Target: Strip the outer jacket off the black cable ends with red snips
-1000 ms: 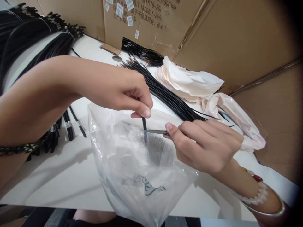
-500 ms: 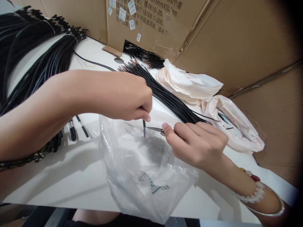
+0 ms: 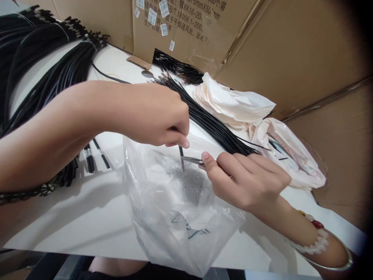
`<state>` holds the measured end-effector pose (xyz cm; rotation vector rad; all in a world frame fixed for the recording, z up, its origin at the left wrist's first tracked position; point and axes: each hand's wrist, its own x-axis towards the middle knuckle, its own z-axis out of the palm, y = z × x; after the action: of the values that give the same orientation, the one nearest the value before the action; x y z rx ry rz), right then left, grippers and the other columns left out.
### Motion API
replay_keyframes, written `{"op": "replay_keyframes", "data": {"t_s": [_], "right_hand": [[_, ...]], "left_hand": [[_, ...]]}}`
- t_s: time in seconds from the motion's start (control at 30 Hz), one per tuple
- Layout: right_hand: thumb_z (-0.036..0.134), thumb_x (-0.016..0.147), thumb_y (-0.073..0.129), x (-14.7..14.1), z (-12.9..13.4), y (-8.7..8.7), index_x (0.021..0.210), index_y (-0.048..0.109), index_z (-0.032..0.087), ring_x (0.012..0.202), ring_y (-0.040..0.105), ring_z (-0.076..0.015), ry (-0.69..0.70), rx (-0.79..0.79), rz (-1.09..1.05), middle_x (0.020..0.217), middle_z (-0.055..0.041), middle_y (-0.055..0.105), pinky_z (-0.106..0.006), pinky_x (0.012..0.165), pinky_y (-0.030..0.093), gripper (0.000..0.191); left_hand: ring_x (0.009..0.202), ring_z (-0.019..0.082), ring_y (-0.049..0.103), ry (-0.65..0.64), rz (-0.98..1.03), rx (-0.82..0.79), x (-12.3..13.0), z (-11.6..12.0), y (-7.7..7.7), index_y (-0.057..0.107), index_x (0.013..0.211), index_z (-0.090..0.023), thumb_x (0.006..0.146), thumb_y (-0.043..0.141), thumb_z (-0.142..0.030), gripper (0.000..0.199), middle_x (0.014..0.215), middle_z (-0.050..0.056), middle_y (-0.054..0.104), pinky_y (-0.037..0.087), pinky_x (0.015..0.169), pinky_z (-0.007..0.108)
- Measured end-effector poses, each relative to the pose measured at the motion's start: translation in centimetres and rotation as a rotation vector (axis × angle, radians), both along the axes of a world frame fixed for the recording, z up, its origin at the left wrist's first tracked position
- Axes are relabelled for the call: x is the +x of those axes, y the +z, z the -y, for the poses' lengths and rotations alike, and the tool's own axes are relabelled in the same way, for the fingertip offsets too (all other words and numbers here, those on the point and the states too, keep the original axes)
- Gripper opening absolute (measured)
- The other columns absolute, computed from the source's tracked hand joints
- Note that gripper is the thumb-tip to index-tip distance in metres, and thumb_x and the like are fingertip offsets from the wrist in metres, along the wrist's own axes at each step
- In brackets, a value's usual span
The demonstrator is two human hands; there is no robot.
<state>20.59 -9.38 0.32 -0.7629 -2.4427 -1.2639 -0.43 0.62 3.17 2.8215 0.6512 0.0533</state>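
Head view: my left hand [image 3: 157, 116] pinches a black cable [image 3: 181, 153] over the clear bag [image 3: 163, 217]. Right hand [image 3: 247, 181] grips what looks like small snips [image 3: 190, 159] touching its stripped end.

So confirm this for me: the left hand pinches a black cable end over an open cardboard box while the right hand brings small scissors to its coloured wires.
Not quite. In the head view the left hand pinches the black cable over a clear plastic bag, not a cardboard box. The rest stands: the right hand brings small scissors to the coloured wires.
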Motion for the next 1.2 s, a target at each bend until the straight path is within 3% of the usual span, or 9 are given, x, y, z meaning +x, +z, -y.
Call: {"op": "replay_keyframes", "data": {"t_s": [0.27, 0.47, 0.77, 0.9, 1.0, 1.2], "right_hand": [[0.024, 0.084, 0.069, -0.2, 0.2, 0.0, 0.068, 0.048, 0.022, 0.042, 0.027, -0.0091, -0.016, 0.080, 0.066, 0.044, 0.0100, 0.044, -0.025, 0.045, 0.020, 0.026], [0.024, 0.083, 0.071, -0.2, 0.3, 0.2, 0.069, 0.048, 0.022, 0.039, 0.030, -0.0082, -0.017, 0.084, 0.106, 0.044, 0.0098, 0.049, -0.024, 0.042, 0.022, 0.027], [0.026, 0.083, 0.071, -0.3, 0.0, -0.5, 0.071, 0.050, 0.022, 0.042, 0.027, -0.0102, -0.073, 0.087, 0.126, 0.044, 0.0097, 0.042, -0.025, 0.044, 0.022, 0.025], [0.026, 0.083, 0.071, -0.2, 0.2, -0.2, 0.073, 0.050, 0.023, 0.042, 0.028, -0.0105, -0.066, 0.061, 0.134, 0.045, 0.0094, 0.045, -0.025, 0.044, 0.022, 0.024], [0.026, 0.082, 0.072, -0.2, 0.5, 0.3, 0.071, 0.050, 0.023, 0.040, 0.028, -0.0100, -0.047, 0.035, 0.122, 0.045, 0.0096, 0.047, -0.025, 0.043, 0.022, 0.025], [0.024, 0.082, 0.071, -0.4, 0.4, 0.3, 0.069, 0.055, 0.023, 0.039, 0.030, -0.0101, -0.098, 0.060, 0.119, 0.044, 0.0090, 0.050, -0.024, 0.041, 0.023, 0.020]], "left_hand": [[0.071, 0.014, 0.058, 0.025, 0.014, -0.005, -0.1, 0.0, -0.2, 0.062, 0.061, -0.015, 0.086, 0.053, -0.035, 0.033, 0.051, -0.001, 0.055, 0.041, 0.079, 0.024], [0.059, 0.011, 0.053, 0.034, -0.005, 0.011, -0.2, -0.1, -0.2, 0.059, 0.056, -0.017, 0.087, 0.051, -0.036, 0.038, 0.047, -0.002, 0.052, 0.040, 0.072, 0.025], [0.088, 0.020, 0.065, 0.103, -0.020, 0.129, 0.0, 0.6, -0.5, 0.056, 0.056, -0.014, 0.086, 0.048, -0.036, 0.038, 0.059, 0.001, 0.060, 0.045, 0.087, 0.029], [0.094, 0.022, 0.068, 0.103, 0.032, 0.220, -0.2, 0.5, -1.1, 0.057, 0.056, -0.013, 0.090, 0.034, -0.049, 0.054, 0.066, -0.001, 0.062, 0.046, 0.089, 0.037], [0.091, 0.021, 0.070, 0.101, 0.024, 0.279, -0.3, 0.5, -1.3, 0.058, 0.056, -0.012, 0.090, 0.020, -0.053, 0.066, 0.068, -0.001, 0.063, 0.047, 0.086, 0.040], [0.071, 0.016, 0.070, 0.076, 0.020, 0.323, -0.4, 0.6, -1.2, 0.057, 0.053, -0.011, 0.088, 0.018, -0.055, 0.069, 0.053, -0.004, 0.056, 0.050, 0.073, 0.035]]}}
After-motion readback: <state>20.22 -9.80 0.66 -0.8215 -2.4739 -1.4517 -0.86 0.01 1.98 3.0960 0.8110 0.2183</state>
